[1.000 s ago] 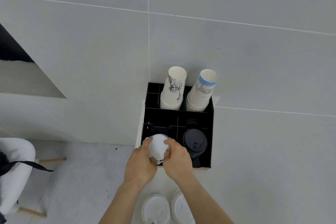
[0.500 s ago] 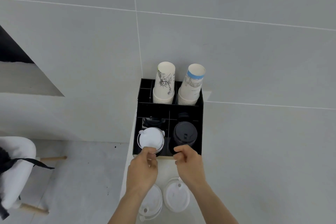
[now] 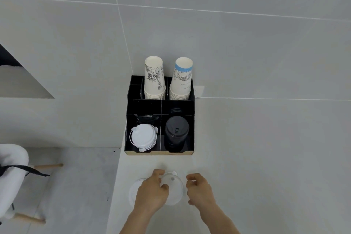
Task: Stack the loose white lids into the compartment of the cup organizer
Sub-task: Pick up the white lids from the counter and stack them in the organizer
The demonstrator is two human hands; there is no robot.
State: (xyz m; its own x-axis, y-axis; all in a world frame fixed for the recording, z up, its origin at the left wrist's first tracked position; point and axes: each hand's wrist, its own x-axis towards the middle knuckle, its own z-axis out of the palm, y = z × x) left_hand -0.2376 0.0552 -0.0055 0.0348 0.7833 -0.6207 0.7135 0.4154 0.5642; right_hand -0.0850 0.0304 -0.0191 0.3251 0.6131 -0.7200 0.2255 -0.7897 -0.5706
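Note:
A black cup organizer point(image 3: 191, 125) stands on the white counter against the wall. Its front left compartment holds a stack of white lids point(image 3: 143, 137); the front right one holds black lids point(image 3: 176, 131). Two loose white lids lie on the counter in front: one point(image 3: 173, 190) between my hands, and another point(image 3: 133, 192) mostly hidden under my left hand. My left hand point(image 3: 152, 192) has its fingers curled over the left rim of the middle lid. Just right of that lid, my right hand point(image 3: 199, 188) hovers with fingers apart and nothing in it.
Two stacks of paper cups point(image 3: 154, 80) point(image 3: 181, 80) stand upside down in the organizer's back compartments. The counter's left edge point(image 3: 115, 186) drops to a grey floor, where a white chair point(image 3: 11, 176) with wooden legs stands at the far left.
Both hands have left the white lid stack in the organizer and drawn back toward me, down to the loose lids on the counter. The view has shifted slightly.

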